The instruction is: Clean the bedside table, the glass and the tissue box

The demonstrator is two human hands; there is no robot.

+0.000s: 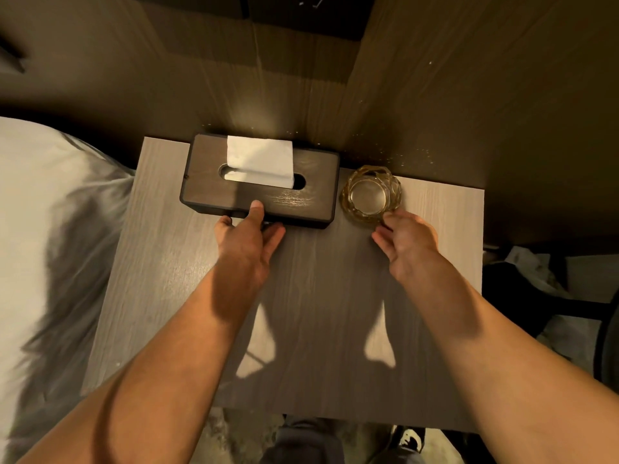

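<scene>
The tissue box sits at upper centre of the bench, with the glass just to its right. The left hand clasps the box's near edge, thumb on top; the right hand has curled fingers touching the glass wall. A one-sided grip could let the faceted glass slip or tip, and the box could nudge it.

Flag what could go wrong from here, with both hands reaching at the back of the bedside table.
1. The glass stands close to the tissue box; if the left hand, thumb on the lid, shifts the box sideways, it may knock the glass.
2. The right hand touches only the near rim with its fingertips, so a lift from there could slip.
3. The loose tissue may snag or pull out.
</scene>
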